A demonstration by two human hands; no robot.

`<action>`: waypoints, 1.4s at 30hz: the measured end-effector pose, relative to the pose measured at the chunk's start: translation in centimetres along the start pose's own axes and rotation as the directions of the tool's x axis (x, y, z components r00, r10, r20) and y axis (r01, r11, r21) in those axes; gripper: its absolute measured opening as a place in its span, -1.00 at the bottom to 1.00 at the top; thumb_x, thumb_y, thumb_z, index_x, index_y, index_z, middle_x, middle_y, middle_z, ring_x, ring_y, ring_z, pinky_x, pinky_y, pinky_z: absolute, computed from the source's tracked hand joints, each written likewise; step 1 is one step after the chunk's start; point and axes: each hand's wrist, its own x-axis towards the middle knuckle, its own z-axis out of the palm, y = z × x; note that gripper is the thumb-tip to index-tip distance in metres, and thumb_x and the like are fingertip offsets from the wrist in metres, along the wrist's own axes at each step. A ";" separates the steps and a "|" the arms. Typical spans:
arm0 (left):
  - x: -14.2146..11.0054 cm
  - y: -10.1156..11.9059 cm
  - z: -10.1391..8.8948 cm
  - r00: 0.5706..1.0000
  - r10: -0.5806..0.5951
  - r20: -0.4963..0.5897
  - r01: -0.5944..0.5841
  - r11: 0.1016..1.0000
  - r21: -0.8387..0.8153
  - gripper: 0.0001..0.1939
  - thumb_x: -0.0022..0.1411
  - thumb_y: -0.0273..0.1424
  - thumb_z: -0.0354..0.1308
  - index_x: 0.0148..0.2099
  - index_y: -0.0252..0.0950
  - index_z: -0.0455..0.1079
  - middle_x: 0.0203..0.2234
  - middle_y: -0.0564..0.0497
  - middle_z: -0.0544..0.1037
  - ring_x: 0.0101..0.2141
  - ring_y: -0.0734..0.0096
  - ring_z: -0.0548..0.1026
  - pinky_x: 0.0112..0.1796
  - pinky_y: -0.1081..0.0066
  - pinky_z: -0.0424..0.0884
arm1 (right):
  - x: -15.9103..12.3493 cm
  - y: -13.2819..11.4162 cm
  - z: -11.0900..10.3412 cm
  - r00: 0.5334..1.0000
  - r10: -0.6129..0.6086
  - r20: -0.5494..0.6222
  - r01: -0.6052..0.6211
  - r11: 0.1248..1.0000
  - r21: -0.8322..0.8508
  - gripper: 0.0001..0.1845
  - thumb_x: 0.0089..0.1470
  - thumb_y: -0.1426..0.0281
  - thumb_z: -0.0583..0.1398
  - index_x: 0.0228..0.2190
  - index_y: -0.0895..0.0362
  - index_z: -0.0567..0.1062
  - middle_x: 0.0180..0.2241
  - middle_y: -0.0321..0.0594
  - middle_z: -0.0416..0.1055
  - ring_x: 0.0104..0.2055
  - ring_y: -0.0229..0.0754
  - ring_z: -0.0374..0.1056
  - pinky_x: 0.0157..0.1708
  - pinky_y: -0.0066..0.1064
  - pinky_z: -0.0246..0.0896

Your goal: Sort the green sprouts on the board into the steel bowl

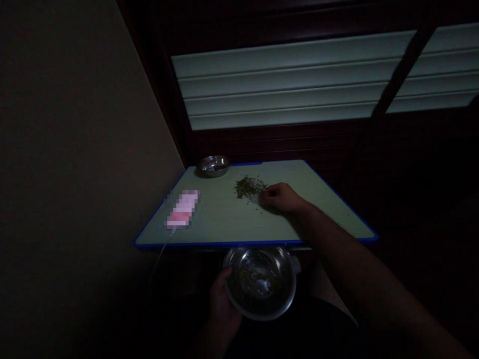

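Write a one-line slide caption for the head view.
Left hand holding a metal bowl at the near edge of a blue-rimmed table, right hand at a scattered pile of small green pieces.

Pale-green, blue-edged rectangular surface [217,219]: passage open between flat white-and-pink device [183,209] and loose green-brown heap [245,187]. Right hand [281,197] obstructs heap's right side; small round shiny metal bowl [216,172] blocks far-left corner; wide silver metal bowl [287,279] obstructs near-edge centre.
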 end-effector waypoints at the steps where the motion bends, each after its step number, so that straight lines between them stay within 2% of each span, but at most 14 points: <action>1: 0.0 0.0 0.0 1.000 0.002 -0.002 -0.002 1.000 -0.001 -0.81 0.13 -0.46 0.08 -0.38 -0.38 0.52 -0.52 -0.08 0.63 -0.46 0.29 0.56 -0.39 0.34 0.46 | 0.0 0.0 0.0 1.000 0.000 -0.008 0.000 1.000 -0.008 -0.80 -0.19 0.30 0.18 -0.60 0.21 0.43 -0.63 -0.31 0.31 -0.55 -0.34 0.15 -0.54 -0.49 0.05; 8: 0.0 -0.1 0.0 1.000 -0.008 -0.010 0.008 1.000 -0.005 -0.82 0.13 -0.43 0.10 -0.34 -0.38 0.52 -0.49 -0.10 0.64 -0.43 0.24 0.57 -0.35 0.29 0.46 | 0.0 0.0 0.4 1.000 0.006 0.024 -0.008 0.998 0.061 -0.76 -0.18 0.26 0.18 -0.58 0.21 0.43 -0.62 -0.31 0.31 -0.56 -0.34 0.16 -0.55 -0.48 0.05; 12: 0.1 -0.3 -0.1 1.000 -0.014 0.007 0.014 1.000 -0.008 -0.82 0.11 -0.43 0.12 -0.32 -0.39 0.53 -0.46 -0.12 0.64 -0.41 0.22 0.57 -0.34 0.29 0.46 | 0.1 0.1 0.5 1.000 -0.008 0.030 0.007 0.999 0.038 -0.76 -0.18 0.26 0.18 -0.60 0.21 0.43 -0.64 -0.31 0.30 -0.57 -0.34 0.16 -0.55 -0.49 0.04; 21: 0.3 -0.3 -0.1 1.000 -0.020 -0.004 0.020 1.000 -0.007 -0.81 0.13 -0.44 0.10 -0.37 -0.39 0.53 -0.51 -0.10 0.63 -0.45 0.24 0.56 -0.35 0.29 0.44 | 0.3 0.3 0.3 0.996 -0.074 -0.059 0.071 0.996 -0.051 -0.77 -0.13 0.29 0.17 -0.54 0.23 0.49 -0.59 -0.29 0.37 -0.51 -0.30 0.22 -0.49 -0.49 0.09; 31: 0.1 -0.3 0.1 1.000 -0.020 -0.007 0.020 1.000 0.009 -0.82 0.11 -0.43 0.11 -0.37 -0.37 0.53 -0.51 -0.07 0.63 -0.46 0.26 0.56 -0.37 0.31 0.44 | 0.3 0.0 0.9 0.987 -0.155 -0.050 0.152 0.986 -0.062 -0.76 -0.09 0.30 0.16 -0.51 0.22 0.53 -0.56 -0.29 0.41 -0.48 -0.29 0.25 -0.44 -0.49 0.11; 42: 0.2 -0.4 -0.1 1.000 -0.023 0.016 0.023 1.000 -0.012 -0.85 0.09 -0.43 0.13 -0.38 -0.35 0.52 -0.49 -0.08 0.63 -0.46 0.26 0.55 -0.32 0.29 0.43 | 0.5 0.2 1.2 0.986 -0.165 -0.024 0.164 0.985 -0.048 -0.80 -0.09 0.33 0.18 -0.48 0.21 0.54 -0.52 -0.28 0.45 -0.44 -0.26 0.30 -0.40 -0.47 0.15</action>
